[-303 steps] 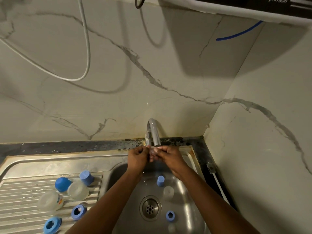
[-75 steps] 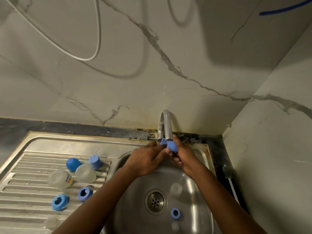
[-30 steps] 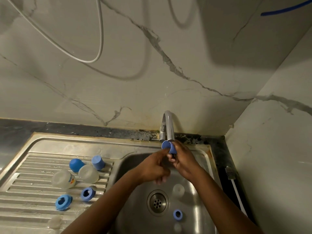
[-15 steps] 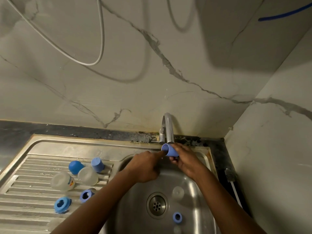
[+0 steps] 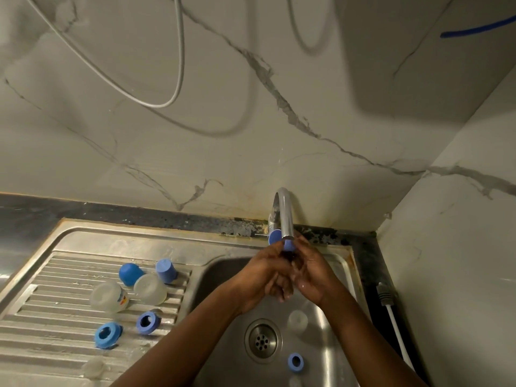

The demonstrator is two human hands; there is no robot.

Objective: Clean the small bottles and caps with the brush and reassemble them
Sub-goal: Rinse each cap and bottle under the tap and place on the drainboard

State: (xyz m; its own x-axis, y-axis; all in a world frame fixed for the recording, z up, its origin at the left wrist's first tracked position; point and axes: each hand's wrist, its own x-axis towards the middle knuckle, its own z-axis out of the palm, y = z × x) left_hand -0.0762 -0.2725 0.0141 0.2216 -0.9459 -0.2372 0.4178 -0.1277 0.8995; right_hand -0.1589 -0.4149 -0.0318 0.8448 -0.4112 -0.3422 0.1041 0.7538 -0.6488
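Both hands, left hand (image 5: 261,277) & right hand (image 5: 310,275), are pressed close under the curved chrome tap (image 5: 283,213), fingertips pinching a small blue plastic cap (image 5: 289,245) at its spout. Probably light, stiff, slick when wet; best gripped round the sides. 1 blue ring (image 5: 295,362) lies in the steel sink basin (image 5: 321,344). 2 clear bottles & 4 blue pieces on the ribbed drainboard (image 5: 42,331), well left.

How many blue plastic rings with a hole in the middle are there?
3: two blue plastic rings on the ribbed steel drainboard, one in the sink basin. The left hand and right hand may hide more.
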